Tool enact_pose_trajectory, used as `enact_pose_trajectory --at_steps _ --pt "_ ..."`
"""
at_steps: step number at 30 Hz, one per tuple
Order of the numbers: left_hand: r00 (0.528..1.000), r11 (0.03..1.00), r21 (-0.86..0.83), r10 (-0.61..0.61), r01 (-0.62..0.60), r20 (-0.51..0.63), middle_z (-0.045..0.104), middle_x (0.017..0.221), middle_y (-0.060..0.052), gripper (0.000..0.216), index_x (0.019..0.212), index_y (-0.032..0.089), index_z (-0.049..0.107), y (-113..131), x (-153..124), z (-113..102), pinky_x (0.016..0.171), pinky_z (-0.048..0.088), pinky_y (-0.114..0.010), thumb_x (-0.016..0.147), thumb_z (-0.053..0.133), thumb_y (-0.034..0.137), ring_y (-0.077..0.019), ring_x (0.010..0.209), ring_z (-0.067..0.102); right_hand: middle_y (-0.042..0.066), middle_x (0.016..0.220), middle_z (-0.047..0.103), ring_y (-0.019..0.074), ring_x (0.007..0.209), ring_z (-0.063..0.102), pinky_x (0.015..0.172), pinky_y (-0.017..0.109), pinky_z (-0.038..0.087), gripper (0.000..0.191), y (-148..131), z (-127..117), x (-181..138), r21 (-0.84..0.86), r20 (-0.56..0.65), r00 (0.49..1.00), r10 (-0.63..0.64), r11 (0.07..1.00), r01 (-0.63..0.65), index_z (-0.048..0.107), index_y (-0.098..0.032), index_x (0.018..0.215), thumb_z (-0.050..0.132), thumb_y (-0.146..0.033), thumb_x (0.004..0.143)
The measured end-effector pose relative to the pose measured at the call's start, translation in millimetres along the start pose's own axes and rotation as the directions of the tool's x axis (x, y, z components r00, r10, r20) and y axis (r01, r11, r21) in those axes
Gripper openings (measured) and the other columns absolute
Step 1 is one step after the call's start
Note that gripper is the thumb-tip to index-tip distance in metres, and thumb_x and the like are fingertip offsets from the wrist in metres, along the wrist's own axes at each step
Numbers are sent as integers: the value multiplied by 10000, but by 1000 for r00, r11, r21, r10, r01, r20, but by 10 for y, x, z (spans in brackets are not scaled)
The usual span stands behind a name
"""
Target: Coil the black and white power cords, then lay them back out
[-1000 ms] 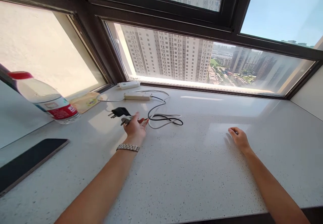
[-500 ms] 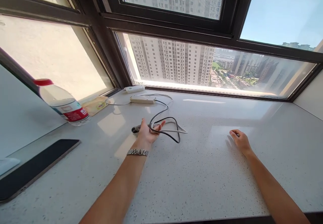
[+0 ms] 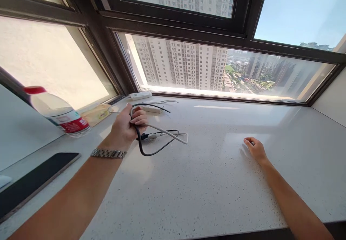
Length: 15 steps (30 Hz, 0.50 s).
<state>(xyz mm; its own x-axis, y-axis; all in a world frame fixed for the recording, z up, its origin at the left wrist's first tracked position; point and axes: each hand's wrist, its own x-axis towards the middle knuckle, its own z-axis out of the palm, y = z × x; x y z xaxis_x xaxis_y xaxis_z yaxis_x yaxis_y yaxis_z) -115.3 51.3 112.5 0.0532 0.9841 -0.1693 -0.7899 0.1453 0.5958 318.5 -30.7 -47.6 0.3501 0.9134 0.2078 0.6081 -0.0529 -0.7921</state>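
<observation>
My left hand (image 3: 127,126), with a metal watch on the wrist, is raised above the white speckled counter (image 3: 202,182) and closed around a bundle of black and grey cables (image 3: 159,139). The cables hang in a loop from my fist, with the plugs dangling just under it. They run back toward a white power strip (image 3: 151,109) lying by the window. My right hand (image 3: 255,149) rests on the counter at the right with its fingers curled, holding nothing.
A water bottle (image 3: 58,114) with a red cap and red label lies tilted at the left. A yellow packet (image 3: 96,113) sits beside it. A dark tablet (image 3: 32,180) lies at the front left. A second white strip (image 3: 140,95) rests against the window frame.
My left hand has gathered the cables and plugs off the counter and lifted them up and to the left. The right hand has stayed in place.
</observation>
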Motion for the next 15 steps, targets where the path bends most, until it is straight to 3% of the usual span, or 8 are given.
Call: enact_pose_trajectory --at_steps 2,4,7,9,10,12,13,15 --pt "999 999 -48 -20 22 25 310 397 67 425 700 186 427 -94 -95 26 250 191 -153 991 234 428 -48 253 249 139 1066 672 305 1029 601 843 445 493 477 -119 161 -71 -19 -14 997 -76 997 76 668 -180 1016 539 -575 781" --pt "997 998 -53 -33 37 65 285 404 77 432 695 181 424 -282 -191 99 248 182 -148 991 239 436 -44 255 245 157 1159 635 323 1126 549 913 486 457 577 -372 450 -188 -15 32 970 -239 971 240 620 -179 1140 569 -615 764" --pt "992 997 -62 -38 45 117 249 426 91 419 684 177 410 -573 -296 255 259 174 -143 1000 248 399 -37 262 220 183 1315 540 339 1239 463 989 499 404 875 -953 1083 -430 114 221 843 -491 871 478 484 -162 1327 672 -681 648" --pt "985 995 -63 -64 75 159 235 443 94 408 677 175 403 -677 -334 343 270 172 -142 1005 242 356 -35 272 203 175 1350 510 322 1274 426 1035 462 362 991 -1361 1541 -602 240 229 740 -632 774 587 450 -165 1352 723 -700 563" --pt "981 994 -60 -78 90 178 228 449 95 401 676 174 403 -688 -345 372 274 167 -143 1006 242 337 -34 278 192 156 1290 559 295 1230 471 1030 427 365 893 -1535 1744 -683 312 230 697 -679 730 608 498 -169 1299 715 -681 600" --pt "977 995 -39 -86 95 193 211 457 96 393 680 172 407 -625 -352 395 280 147 -139 1008 244 314 -33 288 166 69 971 681 191 935 614 880 307 447 460 -1784 2034 -816 456 327 607 -724 684 569 634 -189 1010 601 -591 790" --pt "980 996 -18 -79 83 185 200 458 97 391 680 171 408 -557 -350 390 281 129 -137 1008 245 309 -31 291 150 22 797 664 142 761 604 759 250 459 376 -1851 2105 -858 496 390 572 -722 688 530 636 -189 867 543 -552 848" --pt "987 996 66 -63 54 150 167 455 97 392 681 170 415 -375 -334 348 285 75 -140 1009 249 309 -30 295 108 -48 548 502 79 526 445 551 185 372 416 -1881 2086 -864 492 495 527 -690 723 484 551 -179 652 493 -520 884"
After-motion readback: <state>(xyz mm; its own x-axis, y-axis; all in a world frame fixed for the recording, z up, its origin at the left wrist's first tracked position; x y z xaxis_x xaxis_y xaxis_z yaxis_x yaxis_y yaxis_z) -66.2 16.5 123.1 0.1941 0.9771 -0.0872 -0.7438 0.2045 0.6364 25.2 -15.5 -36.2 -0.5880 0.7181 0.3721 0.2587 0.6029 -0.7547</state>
